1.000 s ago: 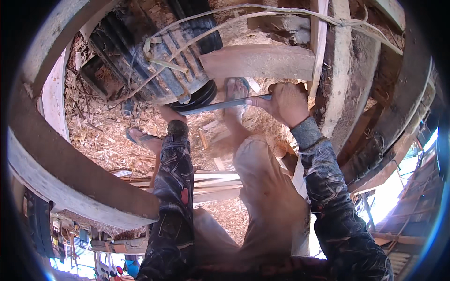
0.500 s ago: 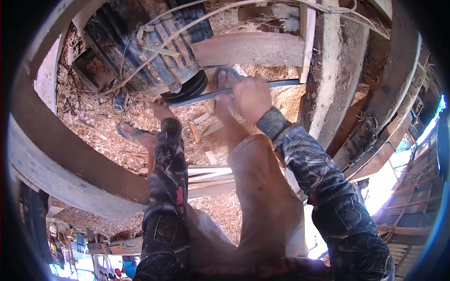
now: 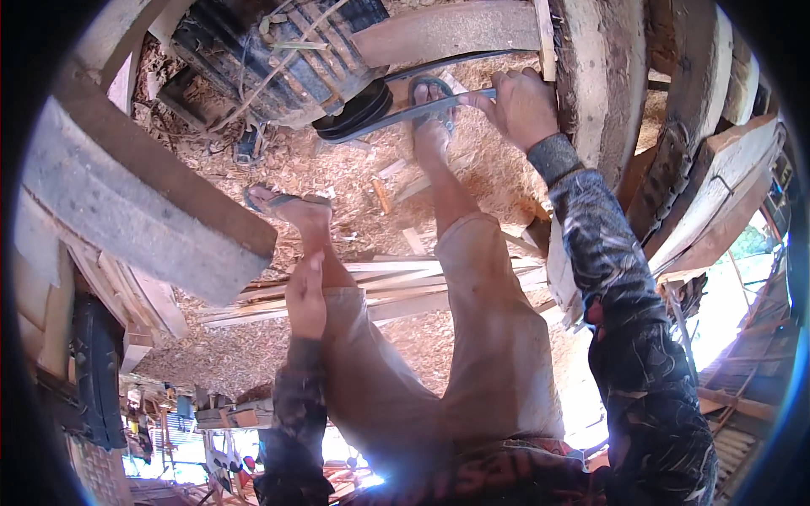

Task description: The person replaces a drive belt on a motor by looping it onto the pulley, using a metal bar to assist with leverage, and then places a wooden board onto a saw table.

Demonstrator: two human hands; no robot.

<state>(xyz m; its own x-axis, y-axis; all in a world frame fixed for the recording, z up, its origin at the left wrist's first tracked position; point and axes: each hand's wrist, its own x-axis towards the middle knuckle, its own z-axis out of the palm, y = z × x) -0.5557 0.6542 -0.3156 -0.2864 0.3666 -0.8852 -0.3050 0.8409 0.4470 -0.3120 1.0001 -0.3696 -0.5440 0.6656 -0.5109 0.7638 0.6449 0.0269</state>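
Note:
A black drive belt [image 3: 405,118] runs around the dark grooved pulley [image 3: 364,108] on the end of a ribbed motor [image 3: 291,63]. My right hand [image 3: 525,108] is closed on the belt's near run, at the right beside a timber post. The belt's other run passes behind, under a curved plank. My left hand [image 3: 306,295] is away from the belt, next to my left knee. Its fingers point forward, straight and close together, and nothing shows in it.
Wood shavings [image 3: 228,173] cover the ground around my sandalled feet. A thick curved beam [image 3: 160,194] juts in from the left. Heavy timbers [image 3: 591,84] stand on the right, and loose wooden strips [image 3: 405,287] lie between my legs. A cord [image 3: 253,97] crosses the motor.
My left hand has drawn back from near the pulley to beside my knee. The right hand has moved right and forward along the belt, and the view has shifted.

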